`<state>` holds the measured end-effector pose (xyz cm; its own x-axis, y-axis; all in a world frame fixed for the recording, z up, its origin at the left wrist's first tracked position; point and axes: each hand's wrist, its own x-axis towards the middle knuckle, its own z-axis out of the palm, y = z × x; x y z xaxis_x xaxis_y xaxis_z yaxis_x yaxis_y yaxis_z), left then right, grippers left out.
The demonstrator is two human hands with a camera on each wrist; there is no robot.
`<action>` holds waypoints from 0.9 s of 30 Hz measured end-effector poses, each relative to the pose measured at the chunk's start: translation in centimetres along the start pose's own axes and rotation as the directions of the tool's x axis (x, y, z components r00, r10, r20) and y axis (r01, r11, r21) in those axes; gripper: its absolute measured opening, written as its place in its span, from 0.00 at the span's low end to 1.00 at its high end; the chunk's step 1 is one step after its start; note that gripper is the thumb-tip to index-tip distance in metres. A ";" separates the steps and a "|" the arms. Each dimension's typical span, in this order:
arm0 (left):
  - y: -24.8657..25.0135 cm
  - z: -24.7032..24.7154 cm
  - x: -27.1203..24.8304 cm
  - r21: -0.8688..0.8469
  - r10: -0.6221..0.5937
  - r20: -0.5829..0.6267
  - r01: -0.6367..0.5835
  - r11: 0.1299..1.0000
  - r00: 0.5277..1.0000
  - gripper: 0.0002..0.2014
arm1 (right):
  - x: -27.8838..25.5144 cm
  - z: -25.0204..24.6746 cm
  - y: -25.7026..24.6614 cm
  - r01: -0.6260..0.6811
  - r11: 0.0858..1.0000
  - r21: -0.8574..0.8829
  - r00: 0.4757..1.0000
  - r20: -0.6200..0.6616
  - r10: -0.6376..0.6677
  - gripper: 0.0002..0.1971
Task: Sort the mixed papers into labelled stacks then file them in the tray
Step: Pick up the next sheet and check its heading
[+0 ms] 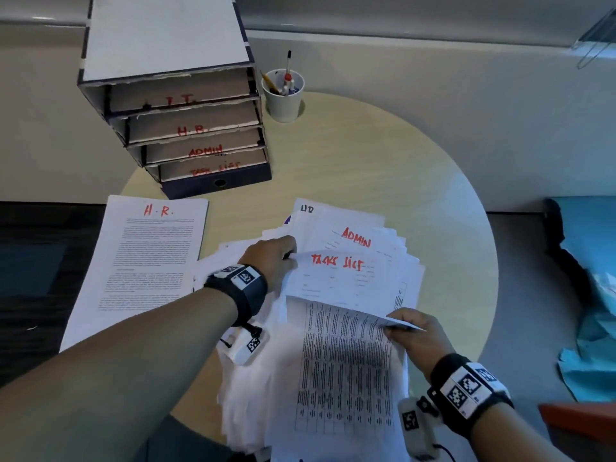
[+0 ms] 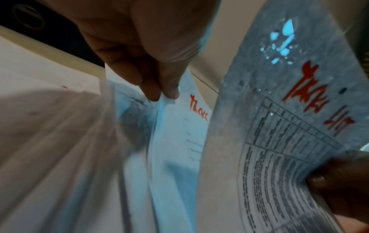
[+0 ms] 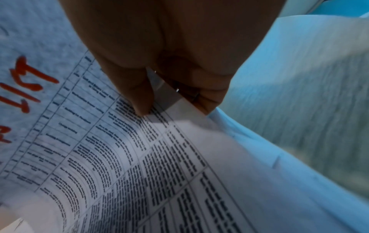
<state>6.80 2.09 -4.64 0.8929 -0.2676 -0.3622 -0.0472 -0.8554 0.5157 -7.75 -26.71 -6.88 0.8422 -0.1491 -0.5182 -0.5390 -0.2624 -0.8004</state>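
- At a round table [image 1: 416, 181], a person sorts a loose heap of mixed papers [image 1: 253, 388] spread across its near side; a four-slot cardboard filing tray [image 1: 166, 38] marked I.T., H.R., ADMIN and TASK LIST stands at the far left.
- The right hand [image 1: 416, 338] pinches the near right corner of a raised sheet, thumb on one face and fingers on the other; the right wrist view shows a printed table with red lettering on the face turned down, so this appears to be a task-list sheet [image 1: 336, 285].
- The left hand [image 1: 270, 258] pinches the edge of one or more sheets just left of the "TASK LIST" heading; the left wrist view shows thumb and fingertips closed on thin paper, though which sheet cannot be told.
- Sorting looks barely begun: one H.R. stack [image 1: 143, 261] lies at the left, hanging over the table edge, while an ADMIN sheet [image 1: 356, 240] sits on top of the heap beyond the hands.
- To do this step well, it seems wise to read the red heading before moving anything, lift one sheet only so neighbours do not drag along, and start a task-list stack on bare table, well apart from the H.R. one.
- A white cup of pens [image 1: 283, 95] stands right of the tray, away from the work.
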 end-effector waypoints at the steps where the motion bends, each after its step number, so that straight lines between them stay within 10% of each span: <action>1: -0.2 -0.3 -0.3 0.003 0.012 -0.005 -0.012 1.000 1.000 0.06 | 0.0 0.1 -0.1 0.009 1.000 -0.013 1.000 -0.012 -0.010 0.15; 10: -1.7 -1.7 -1.8 0.248 0.224 0.089 -0.239 0.939 0.971 0.22 | 0.2 0.6 -3.3 0.139 0.989 0.047 0.982 -0.134 -0.132 0.24; 14: -2.0 -1.4 -2.9 0.104 0.379 0.078 -0.386 0.917 0.922 0.23 | 0.9 0.6 -4.2 0.190 0.981 0.035 0.972 -0.145 -0.184 0.22; 21: -1.6 0.5 -3.0 -0.372 0.038 0.065 -0.011 0.928 0.997 0.07 | -0.1 -0.7 -4.7 0.135 0.975 0.175 0.991 -0.039 -0.130 0.07; 24: -1.7 1.8 -2.8 -0.350 0.075 0.161 -0.014 0.937 0.984 0.13 | -1.7 -2.1 -3.2 0.006 0.943 0.332 0.961 0.258 -0.097 0.32; 27: -1.3 2.4 -2.6 -0.370 0.043 0.148 0.015 0.929 0.988 0.15 | -2.5 -2.6 -2.2 -0.055 0.921 0.385 0.950 0.303 -0.070 0.34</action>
<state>3.46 2.88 -6.22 0.8141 -0.3667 -0.4503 0.1354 -0.6342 0.7612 -8.62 -28.21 -3.01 0.8333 0.1656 -0.5275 -0.5489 0.1333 -0.8252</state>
